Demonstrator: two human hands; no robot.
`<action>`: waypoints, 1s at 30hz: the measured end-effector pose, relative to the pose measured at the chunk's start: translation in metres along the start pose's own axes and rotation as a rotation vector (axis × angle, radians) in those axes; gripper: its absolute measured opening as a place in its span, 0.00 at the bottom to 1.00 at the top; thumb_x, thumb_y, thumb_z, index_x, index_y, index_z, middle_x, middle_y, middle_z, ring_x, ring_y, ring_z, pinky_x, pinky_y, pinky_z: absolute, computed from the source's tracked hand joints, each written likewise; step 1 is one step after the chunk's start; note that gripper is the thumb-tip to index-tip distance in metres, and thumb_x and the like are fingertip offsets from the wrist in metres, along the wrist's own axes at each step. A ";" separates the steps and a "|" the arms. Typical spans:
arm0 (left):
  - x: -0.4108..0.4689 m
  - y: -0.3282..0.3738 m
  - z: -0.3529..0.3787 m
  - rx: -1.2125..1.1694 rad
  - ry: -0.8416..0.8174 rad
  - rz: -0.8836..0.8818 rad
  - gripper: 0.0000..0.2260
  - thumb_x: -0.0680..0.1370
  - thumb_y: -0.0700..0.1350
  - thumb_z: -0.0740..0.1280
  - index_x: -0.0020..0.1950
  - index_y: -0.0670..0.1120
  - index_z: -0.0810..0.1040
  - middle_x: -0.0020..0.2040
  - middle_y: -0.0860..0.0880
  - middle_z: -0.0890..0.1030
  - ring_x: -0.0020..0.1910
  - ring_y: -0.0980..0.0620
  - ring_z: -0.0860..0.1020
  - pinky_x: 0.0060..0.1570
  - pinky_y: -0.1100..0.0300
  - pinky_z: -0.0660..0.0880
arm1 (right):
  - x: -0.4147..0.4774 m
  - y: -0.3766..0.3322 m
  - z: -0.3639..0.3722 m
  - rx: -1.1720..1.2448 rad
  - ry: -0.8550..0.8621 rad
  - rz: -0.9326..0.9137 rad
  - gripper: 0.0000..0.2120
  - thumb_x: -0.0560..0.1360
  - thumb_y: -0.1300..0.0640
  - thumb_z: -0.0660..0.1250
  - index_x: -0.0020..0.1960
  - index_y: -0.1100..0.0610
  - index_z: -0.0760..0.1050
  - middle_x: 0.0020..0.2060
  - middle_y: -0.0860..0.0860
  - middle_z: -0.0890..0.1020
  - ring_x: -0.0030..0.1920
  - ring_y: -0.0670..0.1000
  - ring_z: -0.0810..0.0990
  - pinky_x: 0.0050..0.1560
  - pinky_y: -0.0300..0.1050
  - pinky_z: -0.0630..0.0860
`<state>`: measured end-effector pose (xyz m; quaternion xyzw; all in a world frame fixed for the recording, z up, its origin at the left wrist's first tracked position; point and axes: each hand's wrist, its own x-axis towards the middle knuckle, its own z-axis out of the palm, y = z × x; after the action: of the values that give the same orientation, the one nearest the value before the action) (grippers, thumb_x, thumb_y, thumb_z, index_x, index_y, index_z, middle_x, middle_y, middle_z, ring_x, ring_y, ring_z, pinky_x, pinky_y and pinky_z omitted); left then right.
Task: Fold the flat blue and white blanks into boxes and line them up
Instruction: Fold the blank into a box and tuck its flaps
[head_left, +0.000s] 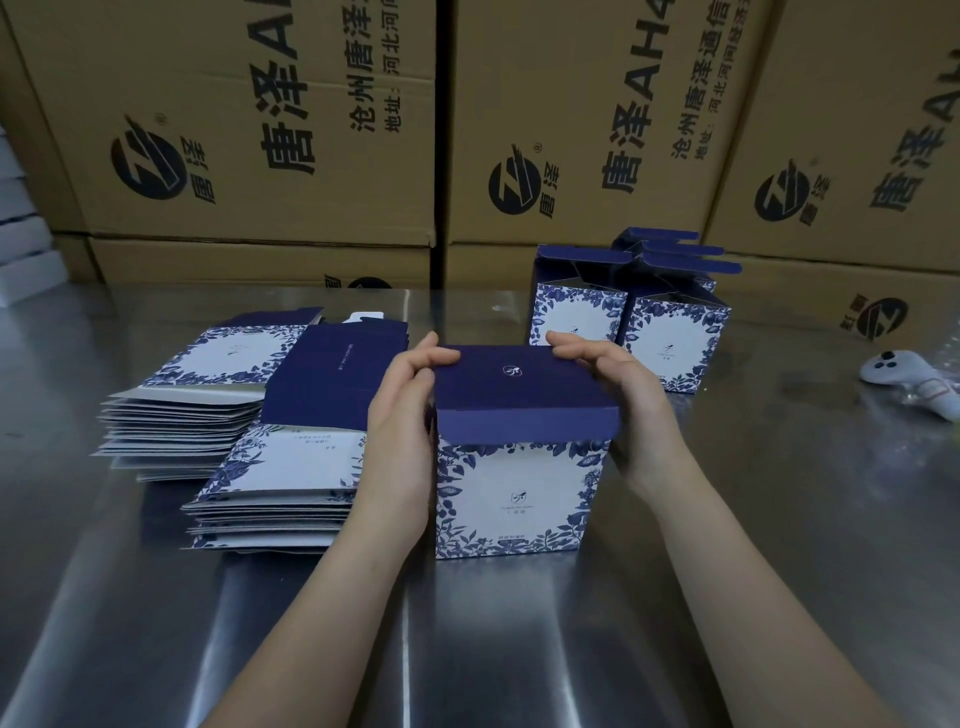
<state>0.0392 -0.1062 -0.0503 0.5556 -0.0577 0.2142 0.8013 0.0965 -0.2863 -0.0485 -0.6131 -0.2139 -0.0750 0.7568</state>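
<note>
Head view: left hand (402, 400) curled against the left side of the box (519, 493), fingers pinching the far corner of its dark blue lid flap (519, 387); right hand (634, 400) gripped the opposite corner the same way. Box stood upright on the steel desk (519, 649) — lid folded down over the top. Two stacks of flat blanks (270, 483) lay just to its left. Folded boxes (675, 338), tops open, stood behind to the right. White controller (904, 379) lay at far right; brown cartons (260, 130) behind.
</note>
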 end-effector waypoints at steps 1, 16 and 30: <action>0.000 0.000 0.000 -0.036 -0.003 -0.006 0.17 0.84 0.40 0.55 0.46 0.50 0.81 0.68 0.59 0.76 0.60 0.64 0.78 0.47 0.68 0.76 | 0.000 0.001 -0.001 -0.016 0.004 -0.006 0.14 0.71 0.57 0.57 0.45 0.57 0.81 0.60 0.49 0.81 0.62 0.49 0.78 0.53 0.41 0.75; -0.002 0.001 -0.004 0.065 0.040 0.052 0.12 0.79 0.38 0.67 0.42 0.52 0.86 0.59 0.55 0.82 0.59 0.61 0.79 0.56 0.64 0.75 | -0.005 -0.007 0.004 -0.105 0.199 -0.136 0.11 0.75 0.69 0.66 0.44 0.55 0.83 0.45 0.49 0.84 0.47 0.44 0.81 0.46 0.36 0.77; -0.005 -0.005 -0.006 0.370 -0.105 0.159 0.11 0.77 0.47 0.70 0.46 0.65 0.84 0.72 0.62 0.70 0.72 0.66 0.65 0.64 0.65 0.67 | -0.008 -0.013 0.000 -0.217 -0.138 -0.062 0.08 0.66 0.60 0.73 0.42 0.49 0.85 0.59 0.52 0.78 0.57 0.42 0.78 0.48 0.40 0.79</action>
<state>0.0353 -0.1037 -0.0583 0.6975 -0.1027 0.2545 0.6620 0.0844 -0.2909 -0.0407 -0.6880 -0.2751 -0.0788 0.6669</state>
